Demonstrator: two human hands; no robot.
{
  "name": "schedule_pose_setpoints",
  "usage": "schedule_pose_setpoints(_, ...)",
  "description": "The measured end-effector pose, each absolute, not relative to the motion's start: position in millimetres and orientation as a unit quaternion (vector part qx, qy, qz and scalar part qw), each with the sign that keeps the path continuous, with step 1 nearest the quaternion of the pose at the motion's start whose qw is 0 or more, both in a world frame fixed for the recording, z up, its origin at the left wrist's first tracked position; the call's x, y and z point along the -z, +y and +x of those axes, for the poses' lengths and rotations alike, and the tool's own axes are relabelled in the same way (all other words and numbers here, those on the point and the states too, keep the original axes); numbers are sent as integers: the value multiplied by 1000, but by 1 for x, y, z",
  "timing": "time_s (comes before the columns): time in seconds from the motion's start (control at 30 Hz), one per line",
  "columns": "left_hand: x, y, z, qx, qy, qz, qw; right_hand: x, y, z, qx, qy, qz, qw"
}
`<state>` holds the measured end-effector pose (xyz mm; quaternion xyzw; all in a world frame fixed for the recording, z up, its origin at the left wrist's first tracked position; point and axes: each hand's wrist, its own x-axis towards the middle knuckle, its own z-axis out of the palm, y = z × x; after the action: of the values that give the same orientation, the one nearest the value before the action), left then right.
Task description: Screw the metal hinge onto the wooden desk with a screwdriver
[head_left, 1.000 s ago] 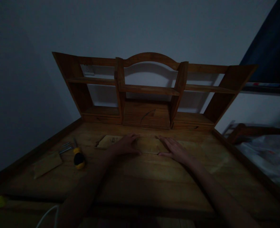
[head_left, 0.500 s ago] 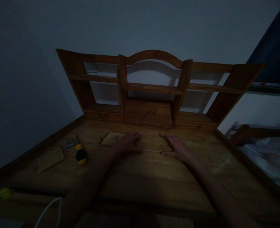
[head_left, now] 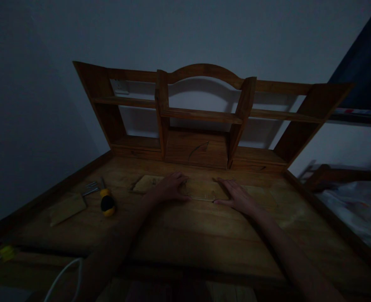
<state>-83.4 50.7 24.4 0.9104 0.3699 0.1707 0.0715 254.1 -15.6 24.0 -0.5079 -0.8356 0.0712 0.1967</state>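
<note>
In the dim light, a flat, thin wooden board (head_left: 201, 192) lies on the desk between my two hands, its colour close to the desktop's. My left hand (head_left: 173, 186) spans its left part, thumb at the near edge and fingers at the far edge. Across from it, my right hand (head_left: 236, 193) grips the right part the same way, thumb on the near edge. Left of my left hand is a pale flat piece (head_left: 146, 183) with dark marks, partly covered by that hand. Whether it joins the board I cannot tell.
A yellow-and-black screwdriver (head_left: 107, 202) lies on the left, beside several metal screws or bits (head_left: 91, 188) and a pale flat block (head_left: 67, 209). A wooden shelf unit (head_left: 201, 115) stands at the back. A white cable (head_left: 61, 277) loops at the front left edge.
My right hand has shifted very slightly, and the pale piece on the left appears moved a little left. The view has tilted slightly; both hands keep their hold.
</note>
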Motion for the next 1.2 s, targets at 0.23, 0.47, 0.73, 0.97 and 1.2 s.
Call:
schedule_pose_setpoints(0.23, -20, 56, -86, -176, 384, 903, 82, -22, -10, 250, -46, -842, -500, 197)
schedule_pose_setpoints(0.47, -19, 54, -85, -188, 390, 897, 90, -15, -4, 252, -39, -845, -491, 207)
schedule_pose_setpoints(0.73, -20, 50, -80, -208, 398, 890, 85, -19, -7, 250, -33, -840, -498, 214)
schedule_pose_setpoints(0.97, -67, 51, -106, -297, 407, 863, -38, -20, -8, 249, -25, -844, -492, 212)
schedule_pose_setpoints(1.2, -115, 64, -285, -288, 545, 787, -23, -15, -5, 251, -17, -845, -495, 202)
